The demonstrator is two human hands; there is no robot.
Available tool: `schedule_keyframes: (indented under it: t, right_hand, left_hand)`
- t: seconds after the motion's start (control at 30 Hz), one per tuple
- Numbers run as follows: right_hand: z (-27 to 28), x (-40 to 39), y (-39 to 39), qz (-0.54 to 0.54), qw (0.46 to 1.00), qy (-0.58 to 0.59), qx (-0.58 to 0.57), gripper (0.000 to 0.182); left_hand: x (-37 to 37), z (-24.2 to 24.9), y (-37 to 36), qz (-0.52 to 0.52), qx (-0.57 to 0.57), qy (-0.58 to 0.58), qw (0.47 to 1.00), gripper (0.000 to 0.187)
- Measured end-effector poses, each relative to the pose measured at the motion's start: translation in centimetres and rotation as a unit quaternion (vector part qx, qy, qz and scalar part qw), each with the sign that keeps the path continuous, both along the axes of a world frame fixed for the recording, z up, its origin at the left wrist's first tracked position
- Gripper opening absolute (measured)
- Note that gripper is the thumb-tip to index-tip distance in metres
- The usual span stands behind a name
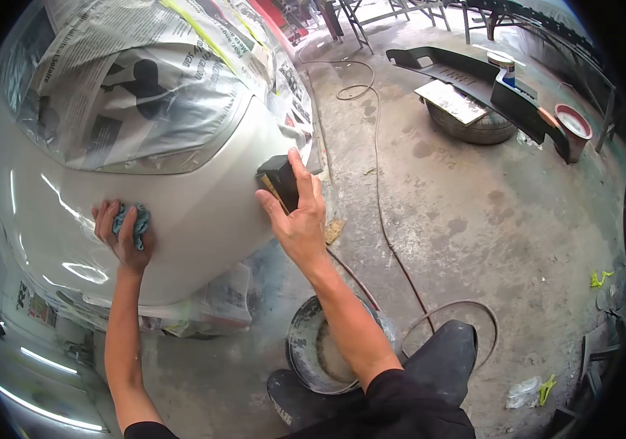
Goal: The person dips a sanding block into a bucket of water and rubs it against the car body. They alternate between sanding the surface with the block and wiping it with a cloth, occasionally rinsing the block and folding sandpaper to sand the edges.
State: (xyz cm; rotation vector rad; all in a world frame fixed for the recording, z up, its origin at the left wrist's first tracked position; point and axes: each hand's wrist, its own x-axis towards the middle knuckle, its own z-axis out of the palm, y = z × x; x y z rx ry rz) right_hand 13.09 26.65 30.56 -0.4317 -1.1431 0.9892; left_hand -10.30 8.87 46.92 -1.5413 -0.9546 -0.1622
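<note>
A light grey, glossy car body panel (181,212) fills the left side, with newspaper and clear film (144,88) taped over the part above it. My left hand (126,238) presses a crumpled blue-green cloth (131,225) against the wet-looking panel, fingers curled round it. At the panel's right edge, my right hand (302,212) grips a black block (281,181) between thumb and fingers. A tan layer shows along the block's lower left side, which faces the panel.
A bucket (300,347) stands beside my legs, under my right forearm. A thin hose (380,197) snakes over the concrete floor. Farther right, a black bumper part (467,73) rests above a tire (474,132), near a red bucket (573,124).
</note>
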Motion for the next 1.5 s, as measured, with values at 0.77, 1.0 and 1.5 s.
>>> schedule_keyframes:
  t: [0.77, 1.0, 1.5]
  right_hand:
    - [6.0, -0.1, 12.7, 0.038, 0.982, -0.105, 0.153, 0.064]
    - [4.7, 0.5, 10.6, 0.012, 0.978, -0.089, 0.188, 0.061]
    - [-5.4, 1.9, -4.3, 0.123, 0.985, -0.069, 0.097, 0.073]
  left_hand:
    - [-0.3, -0.1, -0.1, -0.012, 0.004, -0.026, 1.0, 0.038]
    - [-0.2, -0.2, 0.3, -0.022, 0.012, -0.029, 0.999, 0.038]
    - [-0.6, -0.9, -0.4, -0.009, 0.016, -0.045, 0.999, 0.036]
